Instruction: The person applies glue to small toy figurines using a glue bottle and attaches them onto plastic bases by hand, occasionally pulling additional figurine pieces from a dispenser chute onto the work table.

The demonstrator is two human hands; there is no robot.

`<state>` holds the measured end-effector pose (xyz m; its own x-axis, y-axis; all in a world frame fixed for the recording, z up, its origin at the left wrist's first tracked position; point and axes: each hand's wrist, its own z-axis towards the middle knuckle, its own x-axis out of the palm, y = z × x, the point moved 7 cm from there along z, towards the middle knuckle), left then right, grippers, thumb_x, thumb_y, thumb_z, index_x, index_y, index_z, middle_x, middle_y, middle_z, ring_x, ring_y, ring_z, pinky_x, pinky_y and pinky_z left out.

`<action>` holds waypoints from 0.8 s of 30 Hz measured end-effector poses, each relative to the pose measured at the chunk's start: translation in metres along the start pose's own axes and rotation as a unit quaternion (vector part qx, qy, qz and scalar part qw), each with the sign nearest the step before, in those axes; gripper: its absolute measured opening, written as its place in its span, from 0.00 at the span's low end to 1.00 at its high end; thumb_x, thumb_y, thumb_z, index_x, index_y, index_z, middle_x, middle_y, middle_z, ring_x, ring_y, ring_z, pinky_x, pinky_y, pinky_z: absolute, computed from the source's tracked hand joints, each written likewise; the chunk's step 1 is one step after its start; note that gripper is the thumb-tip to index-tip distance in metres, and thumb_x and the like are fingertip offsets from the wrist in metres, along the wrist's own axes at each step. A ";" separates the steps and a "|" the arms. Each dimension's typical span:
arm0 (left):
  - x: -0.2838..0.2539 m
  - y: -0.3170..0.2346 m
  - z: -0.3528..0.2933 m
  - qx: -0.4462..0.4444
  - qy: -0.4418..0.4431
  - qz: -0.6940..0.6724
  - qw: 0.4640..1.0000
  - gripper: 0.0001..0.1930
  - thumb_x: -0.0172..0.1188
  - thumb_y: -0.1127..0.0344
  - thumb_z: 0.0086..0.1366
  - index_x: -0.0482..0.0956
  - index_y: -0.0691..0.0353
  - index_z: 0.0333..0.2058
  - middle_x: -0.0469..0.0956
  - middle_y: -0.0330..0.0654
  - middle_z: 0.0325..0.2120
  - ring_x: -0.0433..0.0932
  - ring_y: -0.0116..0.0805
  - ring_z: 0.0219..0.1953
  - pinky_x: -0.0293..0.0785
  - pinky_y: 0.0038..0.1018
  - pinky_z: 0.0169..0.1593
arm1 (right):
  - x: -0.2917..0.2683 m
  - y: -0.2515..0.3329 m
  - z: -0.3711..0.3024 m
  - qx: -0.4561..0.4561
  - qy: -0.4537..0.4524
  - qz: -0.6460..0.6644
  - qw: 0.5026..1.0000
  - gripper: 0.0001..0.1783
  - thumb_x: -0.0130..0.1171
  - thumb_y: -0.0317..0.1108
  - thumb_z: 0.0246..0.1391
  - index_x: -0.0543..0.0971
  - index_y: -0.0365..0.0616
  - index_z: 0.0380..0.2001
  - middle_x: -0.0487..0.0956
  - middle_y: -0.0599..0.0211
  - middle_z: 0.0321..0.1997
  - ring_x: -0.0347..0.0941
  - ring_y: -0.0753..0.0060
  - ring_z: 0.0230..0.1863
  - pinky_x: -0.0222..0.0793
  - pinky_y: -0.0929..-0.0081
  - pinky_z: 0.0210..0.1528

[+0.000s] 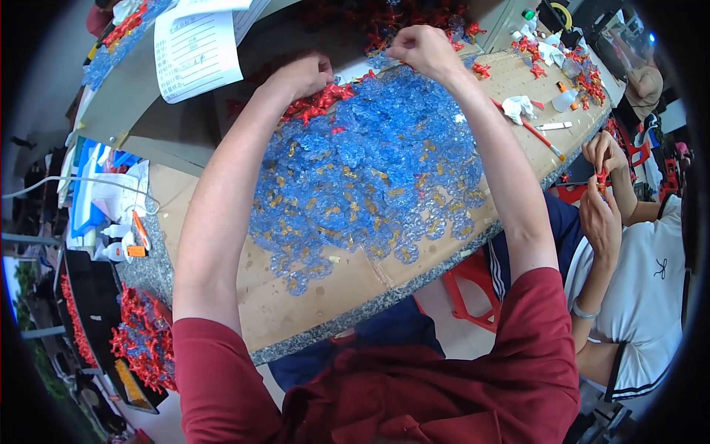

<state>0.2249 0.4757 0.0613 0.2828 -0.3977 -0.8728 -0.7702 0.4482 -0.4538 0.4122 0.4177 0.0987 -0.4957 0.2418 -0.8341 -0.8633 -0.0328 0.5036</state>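
Note:
A broad heap of clear blue plastic pieces (355,163), many with yellow bits inside, covers the tabletop before me. Along its far left edge lies a small pile of red figure-like pieces (318,103). My left hand (305,75) is over those red pieces, its fingers curled in; what they hold, if anything, is hidden. At the far right edge of the heap is my right hand (425,50), thumb and fingers pinched together. Anything between those fingertips is too small to make out.
A paper form (196,55) hangs at the upper left. To the right lie a brush (543,140), a small glue bottle (564,100) and scattered red pieces (592,81). A co-worker in white (629,274) holds a red piece. A bag of red pieces (144,337) stands lower left.

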 end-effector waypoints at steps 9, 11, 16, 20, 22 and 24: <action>-0.014 0.016 -0.001 0.035 -0.060 0.032 0.997 0.09 0.54 0.64 0.59 0.75 0.63 0.35 0.76 0.43 0.27 0.73 0.31 0.29 0.69 0.28 0.36 | 0.035 0.055 -0.005 -0.105 0.150 -0.070 0.981 0.19 0.63 0.36 0.41 0.77 0.40 0.38 0.79 0.59 0.32 0.76 0.63 0.36 0.71 0.70 0.41; -0.014 0.008 -0.014 0.008 -0.004 0.018 1.000 0.10 0.54 0.63 0.60 0.75 0.62 0.36 0.76 0.43 0.29 0.73 0.30 0.31 0.69 0.27 0.38 | 0.021 0.053 -0.015 -0.103 0.185 0.056 0.976 0.18 0.62 0.29 0.39 0.77 0.39 0.38 0.78 0.63 0.30 0.75 0.70 0.35 0.71 0.75 0.41; -0.009 0.013 -0.010 -0.018 0.013 -0.014 1.000 0.10 0.53 0.65 0.59 0.75 0.61 0.38 0.77 0.44 0.33 0.73 0.33 0.35 0.69 0.28 0.41 | -0.009 0.042 -0.032 -0.075 0.300 0.084 0.947 0.13 0.64 0.31 0.40 0.79 0.40 0.33 0.78 0.67 0.28 0.73 0.78 0.30 0.72 0.78 0.36; -0.009 0.015 -0.008 0.031 0.000 -0.039 0.999 0.11 0.52 0.63 0.62 0.75 0.59 0.40 0.77 0.41 0.32 0.73 0.30 0.35 0.68 0.26 0.42 | -0.011 0.041 -0.024 0.112 0.261 -0.174 0.943 0.18 0.70 0.42 0.37 0.81 0.41 0.28 0.78 0.64 0.25 0.77 0.72 0.31 0.73 0.74 0.39; -0.018 0.021 -0.009 0.055 -0.048 -0.070 0.995 0.11 0.51 0.63 0.62 0.75 0.59 0.41 0.77 0.42 0.34 0.73 0.30 0.37 0.68 0.25 0.43 | -0.011 0.045 -0.017 0.097 0.227 -0.278 0.928 0.18 0.67 0.44 0.40 0.81 0.42 0.30 0.79 0.61 0.30 0.77 0.70 0.34 0.73 0.75 0.38; -0.032 0.032 -0.017 0.059 -0.149 -0.109 0.981 0.15 0.50 0.57 0.63 0.75 0.59 0.42 0.77 0.45 0.39 0.74 0.36 0.43 0.67 0.27 0.47 | -0.013 0.055 -0.012 0.085 0.193 -0.359 0.909 0.15 0.63 0.38 0.44 0.80 0.41 0.35 0.79 0.54 0.38 0.77 0.63 0.43 0.74 0.70 0.41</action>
<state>0.1817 0.4894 0.0778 0.6011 -0.2500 -0.7591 -0.6066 0.4756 -0.6370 0.3699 0.4013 0.1342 0.1659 -0.2183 -0.9617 -0.9666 0.1571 -0.2024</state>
